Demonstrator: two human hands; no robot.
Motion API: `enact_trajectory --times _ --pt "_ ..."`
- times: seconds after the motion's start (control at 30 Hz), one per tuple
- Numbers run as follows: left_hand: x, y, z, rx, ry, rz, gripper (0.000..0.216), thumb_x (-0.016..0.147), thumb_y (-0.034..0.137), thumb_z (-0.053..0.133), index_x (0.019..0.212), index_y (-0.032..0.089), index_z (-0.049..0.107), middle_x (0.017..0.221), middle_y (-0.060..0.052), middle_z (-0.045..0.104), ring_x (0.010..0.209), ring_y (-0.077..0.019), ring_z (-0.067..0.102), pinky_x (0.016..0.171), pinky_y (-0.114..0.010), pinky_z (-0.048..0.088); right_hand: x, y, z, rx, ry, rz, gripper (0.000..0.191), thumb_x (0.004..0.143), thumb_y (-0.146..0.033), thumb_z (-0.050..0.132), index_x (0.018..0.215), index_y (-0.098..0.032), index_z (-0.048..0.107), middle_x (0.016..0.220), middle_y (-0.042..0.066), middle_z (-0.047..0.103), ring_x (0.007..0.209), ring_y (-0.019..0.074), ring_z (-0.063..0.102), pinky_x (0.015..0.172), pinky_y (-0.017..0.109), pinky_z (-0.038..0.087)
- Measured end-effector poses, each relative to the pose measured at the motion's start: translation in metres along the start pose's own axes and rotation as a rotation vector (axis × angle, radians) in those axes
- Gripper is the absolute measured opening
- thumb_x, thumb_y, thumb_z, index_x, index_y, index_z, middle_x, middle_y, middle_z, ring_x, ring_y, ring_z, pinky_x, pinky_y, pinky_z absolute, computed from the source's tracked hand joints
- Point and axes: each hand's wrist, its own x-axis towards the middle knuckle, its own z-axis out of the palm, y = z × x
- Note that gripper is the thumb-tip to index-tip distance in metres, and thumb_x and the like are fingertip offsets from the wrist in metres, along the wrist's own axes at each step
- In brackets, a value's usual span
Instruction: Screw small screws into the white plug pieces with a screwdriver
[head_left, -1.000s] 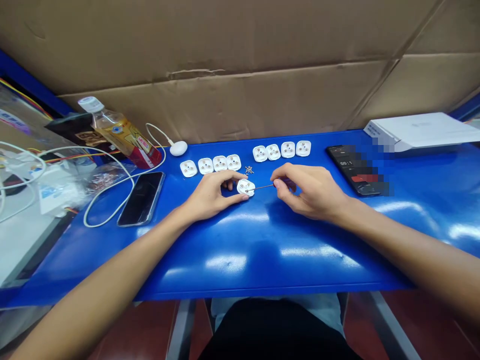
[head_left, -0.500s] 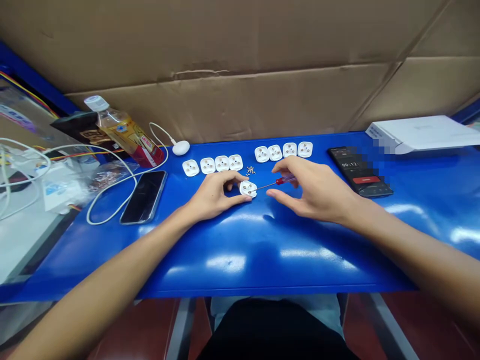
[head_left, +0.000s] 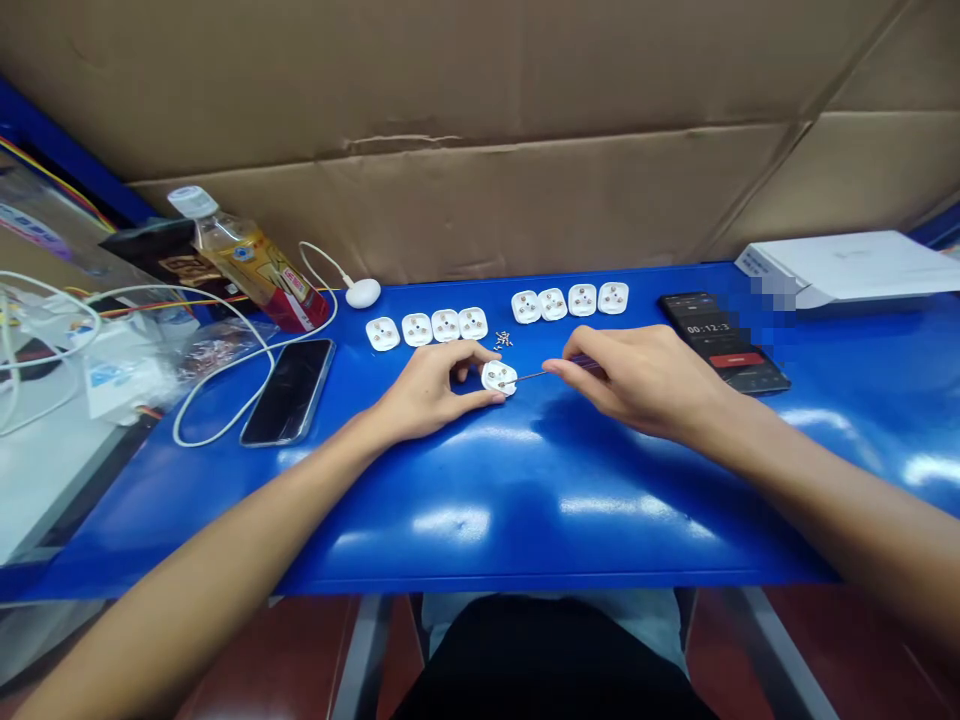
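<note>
Between the thumb and fingers of my left hand (head_left: pixel 439 390) is a white plug housing (head_left: pixel 499 376) with metal terminals inside, tilted a little on the blue table. My right hand (head_left: pixel 637 375) is closed around the handle of a screwdriver (head_left: pixel 531 376). Its thin shaft points left, and the tip meets the lower part of the housing at a terminal. My fingers cover most of the handle. Just behind the housing lies a small heap of screws (head_left: pixel 504 340). Similar plug housings stand in a left row (head_left: pixel 417 329) and a right row (head_left: pixel 583 299) along the back.
A dark phone (head_left: pixel 289 392), a white cable (head_left: pixel 225 445), a drink bottle (head_left: pixel 251 255) and a round white device (head_left: pixel 363 293) are on the left. At right lie a phone showing a timer (head_left: pixel 716 340) and a white box (head_left: pixel 847 268). Cardboard (head_left: pixel 450 200) walls the back.
My right thumb and fingers have closed in around the screwdriver handle, which showed more before. The tip stays at the plug housing. My left hand has kept its hold.
</note>
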Motion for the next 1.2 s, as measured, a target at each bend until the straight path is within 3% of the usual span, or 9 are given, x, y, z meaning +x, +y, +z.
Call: enact_trajectory --times 0.1,0.27,0.4,0.5,0.63,0.73,0.9,1.1,1.2 --pt "0.000 0.000 0.000 0.005 -0.008 0.002 0.045 0.086 0.052 0.084 0.116 0.019 0.077 0.093 -0.003 0.074 0.078 -0.0171 0.061 0.072 -0.030 0.047 0.000 0.002 -0.002 0.055 -0.019 -0.045 0.024 0.107 -0.040 0.056 0.096 -0.020 0.066 0.079 0.005 0.073 0.068 0.0218 0.067 0.063 0.032 0.044" --pt "0.000 -0.001 0.000 0.014 -0.006 0.003 0.047 0.087 0.052 0.083 0.119 0.019 0.076 0.092 -0.003 0.073 0.077 -0.0171 0.060 0.072 -0.030 0.046 0.001 0.003 -0.006 0.257 -0.024 -0.231 0.010 0.103 -0.025 0.058 0.108 -0.021 0.066 0.112 0.011 0.072 0.097 0.0241 0.070 0.081 0.035 0.054" --pt "0.000 0.000 0.000 0.023 -0.012 0.002 0.047 0.088 0.054 0.081 0.119 0.019 0.076 0.091 -0.003 0.072 0.077 -0.0171 0.059 0.071 -0.030 0.046 -0.001 0.002 0.001 0.184 0.036 -0.136 0.022 0.105 -0.039 0.060 0.115 -0.020 0.067 0.103 0.010 0.077 0.088 0.0253 0.073 0.075 0.036 0.055" --pt "0.000 0.001 0.000 0.022 -0.017 0.010 0.046 0.088 0.053 0.081 0.118 0.018 0.076 0.090 -0.002 0.072 0.076 -0.0168 0.059 0.071 -0.029 0.045 -0.002 0.002 0.005 0.128 0.091 -0.115 0.023 0.107 -0.035 0.056 0.121 -0.021 0.067 0.090 0.005 0.077 0.077 0.0227 0.073 0.069 0.033 0.053" --pt "-0.001 0.001 0.000 0.012 -0.012 0.049 0.046 0.089 0.050 0.083 0.122 0.018 0.076 0.089 -0.002 0.072 0.074 -0.0159 0.057 0.070 -0.029 0.043 -0.002 0.001 0.003 0.219 0.131 -0.156 0.037 0.101 -0.023 0.059 0.138 -0.021 0.056 0.102 0.007 0.076 0.089 0.0233 0.075 0.078 0.035 0.058" --pt "-0.001 0.000 0.000 0.017 -0.006 0.049 0.047 0.090 0.050 0.082 0.123 0.018 0.077 0.089 -0.002 0.072 0.073 -0.0158 0.056 0.069 -0.029 0.043 -0.001 0.002 0.003 0.296 0.133 -0.171 0.044 0.094 -0.018 0.062 0.137 -0.020 0.052 0.112 0.009 0.073 0.095 0.0238 0.074 0.085 0.039 0.060" --pt "-0.002 -0.002 0.001 0.016 -0.008 0.044 0.048 0.088 0.052 0.083 0.123 0.019 0.077 0.091 -0.003 0.074 0.073 -0.0161 0.058 0.069 -0.029 0.044 -0.001 0.002 0.007 0.193 0.143 -0.014 0.025 0.101 -0.031 0.060 0.125 -0.023 0.058 0.092 0.004 0.072 0.074 0.0218 0.071 0.068 0.035 0.057" --pt "-0.002 -0.002 0.001 0.003 -0.005 0.052 0.047 0.086 0.051 0.085 0.120 0.019 0.077 0.105 -0.005 0.079 0.080 -0.0180 0.063 0.074 -0.030 0.047 0.000 -0.001 0.005 0.288 0.174 -0.126 0.028 0.095 -0.022 0.061 0.123 -0.023 0.055 0.116 0.011 0.073 0.093 0.0247 0.074 0.083 0.039 0.060" --pt "-0.002 -0.002 0.001 0.003 -0.008 0.047 0.046 0.086 0.051 0.085 0.119 0.019 0.077 0.104 -0.005 0.080 0.080 -0.0184 0.063 0.073 -0.030 0.047 0.000 -0.001 0.006 0.234 0.166 -0.036 0.022 0.101 -0.030 0.061 0.120 -0.022 0.056 0.100 0.008 0.074 0.081 0.0229 0.074 0.073 0.036 0.059"
